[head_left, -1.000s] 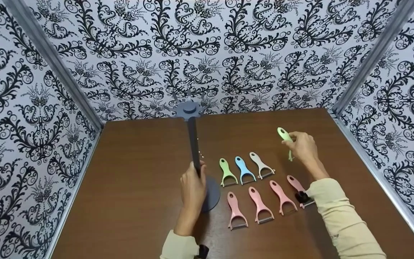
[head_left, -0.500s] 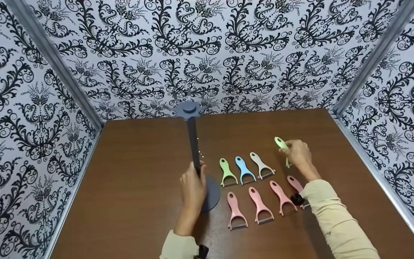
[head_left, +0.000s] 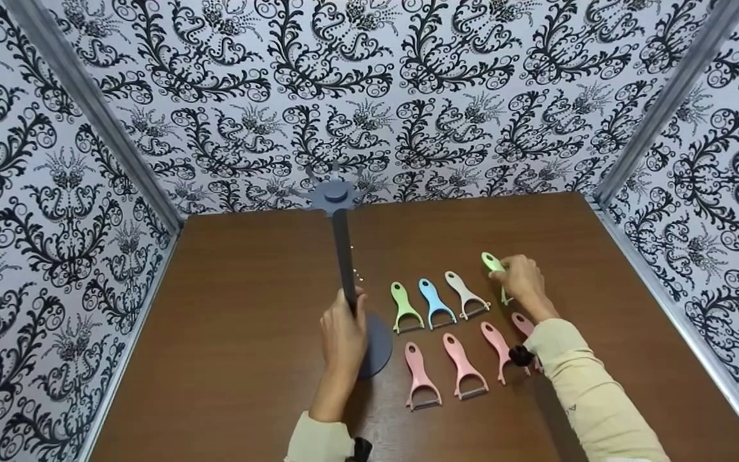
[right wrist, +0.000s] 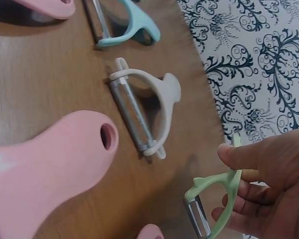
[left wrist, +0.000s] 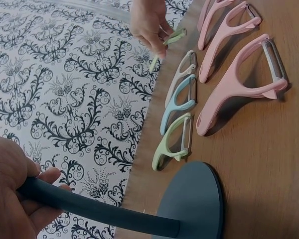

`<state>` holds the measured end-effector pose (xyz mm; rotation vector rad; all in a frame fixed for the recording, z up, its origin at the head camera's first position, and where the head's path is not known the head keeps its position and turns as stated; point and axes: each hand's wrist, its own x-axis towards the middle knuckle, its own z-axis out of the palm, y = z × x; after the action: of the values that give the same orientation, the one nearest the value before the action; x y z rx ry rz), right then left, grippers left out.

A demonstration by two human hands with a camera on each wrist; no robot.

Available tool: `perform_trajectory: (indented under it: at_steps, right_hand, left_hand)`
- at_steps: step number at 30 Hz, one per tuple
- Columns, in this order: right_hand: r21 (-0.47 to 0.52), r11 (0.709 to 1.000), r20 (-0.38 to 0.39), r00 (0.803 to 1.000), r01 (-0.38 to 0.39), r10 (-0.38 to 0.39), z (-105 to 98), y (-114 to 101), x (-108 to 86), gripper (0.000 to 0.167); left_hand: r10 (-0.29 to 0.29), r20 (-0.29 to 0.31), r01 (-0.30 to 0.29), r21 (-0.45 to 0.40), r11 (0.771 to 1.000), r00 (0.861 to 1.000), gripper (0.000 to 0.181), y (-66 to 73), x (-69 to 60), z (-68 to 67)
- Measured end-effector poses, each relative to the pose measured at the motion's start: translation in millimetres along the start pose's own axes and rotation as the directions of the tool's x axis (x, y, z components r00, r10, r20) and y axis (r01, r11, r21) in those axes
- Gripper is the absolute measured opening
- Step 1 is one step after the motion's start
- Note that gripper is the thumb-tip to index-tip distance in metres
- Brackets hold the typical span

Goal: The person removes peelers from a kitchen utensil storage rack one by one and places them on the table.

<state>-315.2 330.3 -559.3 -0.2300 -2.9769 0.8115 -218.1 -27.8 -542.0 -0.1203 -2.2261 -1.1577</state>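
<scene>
My left hand (head_left: 344, 333) grips the dark grey post of a stand (head_left: 344, 250), which has a round base and a hooked top. On the right, my right hand (head_left: 523, 282) pinches a light green peeler (head_left: 491, 261) by its handle, just off the table at the end of the back row. Beside it in that row lie a white peeler (head_left: 462, 292), a blue peeler (head_left: 432, 298) and another green peeler (head_left: 403, 305). Several pink peelers (head_left: 461, 362) form the front row; my right wrist partly covers the rightmost ones. The right wrist view shows the held peeler's blade (right wrist: 198, 219) pointing down.
The brown wooden table (head_left: 235, 333) carries everything. Patterned black-and-white walls (head_left: 356, 96) close off the back and both sides, with metal corner posts (head_left: 671, 102). The stand's round base (head_left: 377, 346) sits close to the left ends of both peeler rows.
My right hand has moved left and down with the light green peeler, bringing it close to the white one. The left hand still holds the stand in place.
</scene>
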Motion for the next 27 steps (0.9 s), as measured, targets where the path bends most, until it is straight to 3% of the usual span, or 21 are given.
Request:
perform_trajectory:
  at_steps: [23,27]
  right_hand:
    - [-0.011,1.0,0.024,1.0,-0.004,0.005,19.6,6.0,7.0,0.021]
    - [-0.037,0.999,0.021,1.0,0.01,-0.01,22.2,6.7,8.0,0.027]
  left_hand:
    - [-0.021,0.003,0.021,-0.012,1.0,1.0,0.007,-0.2,-0.1,0.8]
    - [-0.001,0.008,0.001,0.004,1.0,1.0,0.006,-1.8,-0.9,0.5]
